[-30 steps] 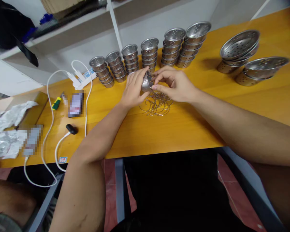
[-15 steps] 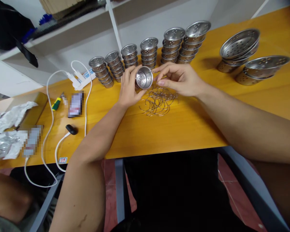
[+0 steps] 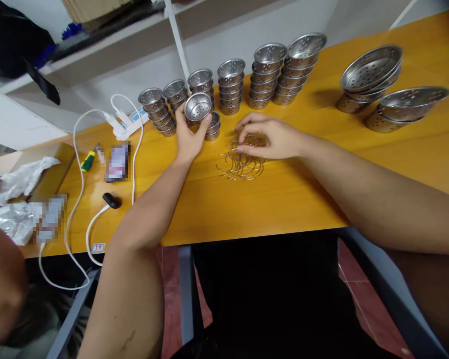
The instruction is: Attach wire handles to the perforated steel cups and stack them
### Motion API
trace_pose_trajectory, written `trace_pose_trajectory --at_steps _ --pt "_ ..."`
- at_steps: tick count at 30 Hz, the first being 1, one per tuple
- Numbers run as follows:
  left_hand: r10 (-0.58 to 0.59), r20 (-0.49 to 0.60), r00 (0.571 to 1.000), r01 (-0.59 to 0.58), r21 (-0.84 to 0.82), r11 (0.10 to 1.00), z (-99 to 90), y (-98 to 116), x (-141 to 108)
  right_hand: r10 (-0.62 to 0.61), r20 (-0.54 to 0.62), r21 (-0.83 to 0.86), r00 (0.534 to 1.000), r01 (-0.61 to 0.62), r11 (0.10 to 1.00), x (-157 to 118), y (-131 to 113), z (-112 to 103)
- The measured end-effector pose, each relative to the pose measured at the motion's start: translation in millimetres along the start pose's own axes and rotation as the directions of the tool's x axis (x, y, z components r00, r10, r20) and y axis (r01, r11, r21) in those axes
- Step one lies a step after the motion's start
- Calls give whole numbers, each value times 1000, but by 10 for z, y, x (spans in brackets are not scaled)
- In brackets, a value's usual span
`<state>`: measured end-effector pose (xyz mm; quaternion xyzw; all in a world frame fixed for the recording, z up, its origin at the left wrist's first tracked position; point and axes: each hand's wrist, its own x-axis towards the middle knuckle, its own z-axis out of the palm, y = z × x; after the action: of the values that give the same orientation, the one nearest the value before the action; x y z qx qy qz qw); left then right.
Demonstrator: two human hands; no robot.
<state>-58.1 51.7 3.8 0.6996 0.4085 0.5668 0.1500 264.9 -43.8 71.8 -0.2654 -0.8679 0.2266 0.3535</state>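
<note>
A small perforated metal cup (image 3: 198,107) is held by my left hand (image 3: 189,141), thumb on one side and fingers on the other, its mouth tilted towards me. Just right of that hand stands a short stack of similar cups (image 3: 213,130). My right hand (image 3: 271,135) hovers over a tangled pile of thin curved metal wires (image 3: 243,164); its thumb and index finger are apart, and I see nothing gripped between them. Part of the pile is hidden beneath that hand.
Stacks of perforated cups (image 3: 230,87) line the back of the table (image 3: 247,209). Wider perforated bowls (image 3: 372,70) stand at the right. On the left are a power strip (image 3: 129,124), white cables, a phone (image 3: 117,162), a green-yellow tool (image 3: 88,161) and another person's arm (image 3: 2,279).
My left hand has moved left with the cup, which now tilts differently, uncovering the short stack. My right hand has shifted down over the wires. Another person's arm has reached in at left.
</note>
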Motion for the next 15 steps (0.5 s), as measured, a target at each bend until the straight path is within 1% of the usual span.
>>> trace_pose_trajectory --at_steps 3,5,7,11,15 --pt "-44 24 999 44 28 999 12 -68 -3 31 133 -68 991 -23 997 -18 102 2" --pt "-63 65 996 59 58 997 31 -89 -12 56 177 -94 983 -39 995 -22 144 15" --pt "-74 96 993 70 40 997 46 -94 -15 76 197 -104 978 -56 993 -20 157 25" --pt "-88 101 991 93 -45 995 42 -72 -10 98 212 -97 972 -79 992 -17 130 43" --pt "-120 135 984 123 -18 992 20 -76 -9 97 201 -75 975 -84 994 -20 139 84"
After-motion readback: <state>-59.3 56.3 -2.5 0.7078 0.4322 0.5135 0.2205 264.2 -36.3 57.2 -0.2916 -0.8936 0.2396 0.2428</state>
